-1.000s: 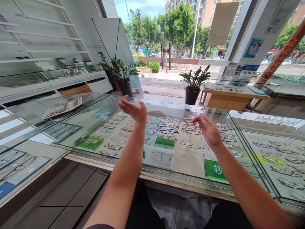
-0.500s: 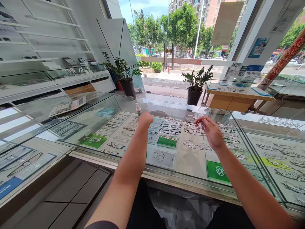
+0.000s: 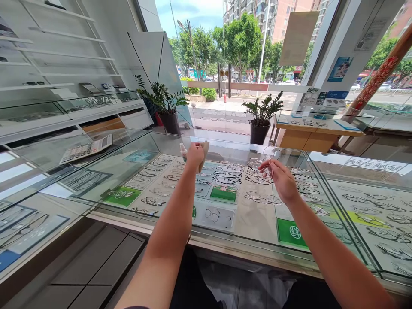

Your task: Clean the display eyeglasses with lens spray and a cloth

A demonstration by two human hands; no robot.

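Note:
My left hand (image 3: 195,155) is closed around a pale cloth (image 3: 204,153), lifted just over the glass counter (image 3: 180,231). A small spray bottle (image 3: 183,151) stands right beside that hand on the glass. My right hand (image 3: 280,177) pinches a pair of clear-framed glasses (image 3: 269,162) above the counter, fingers curled round the frame. Under the glass lie rows of spectacle frames (image 3: 225,176) on display trays.
A calculator (image 3: 86,149) lies on the left counter. Two potted plants (image 3: 165,105) (image 3: 261,116) stand beyond the counter by the window. A wooden display table (image 3: 317,128) is at the right rear. Green brand cards (image 3: 291,231) sit inside the case.
My left hand, raised and open a second ago, came down beside the spray bottle and now holds a pale cloth. My right hand has kept the glasses in nearly the same place.

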